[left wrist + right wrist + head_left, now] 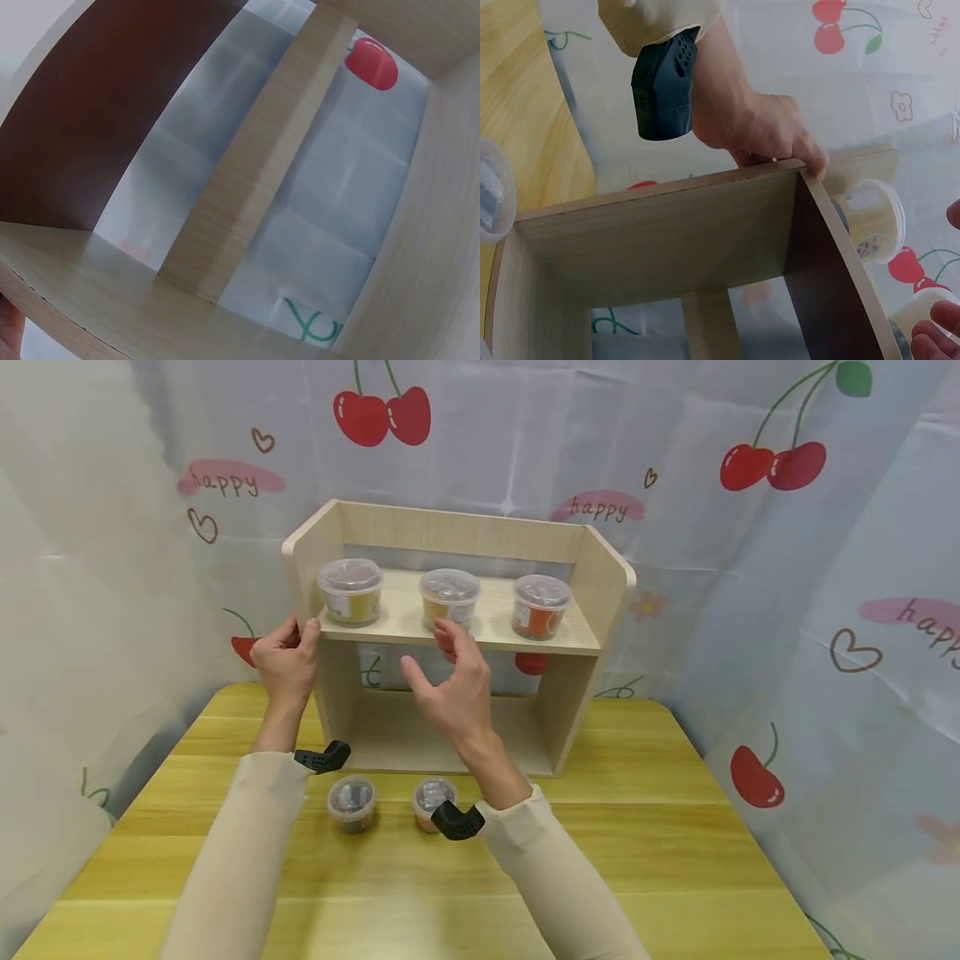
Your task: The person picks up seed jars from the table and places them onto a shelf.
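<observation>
A pale wooden two-tier shelf (457,518) stands on the table. On its upper board sit three clear-lidded plastic tubs: a left tub (351,602), a middle tub (448,585) and a right tub (540,607) with an orange label. My left hand (287,664) grips the shelf's left side panel, thumb by the front edge; the right wrist view shows this left hand (761,131) at the panel's outer side. My right hand (459,689) is raised before the middle tub, thumb and fingers apart. Its fingertips overlap the tub's lower part; whether they touch it, I cannot tell.
Two smaller lidded tubs stand on the table before the shelf: a left one (352,804) and another (432,793) partly behind the right wrist's black camera mount (457,821). A cherry-printed curtain (495,443) hangs behind the yellow wooden table (637,860).
</observation>
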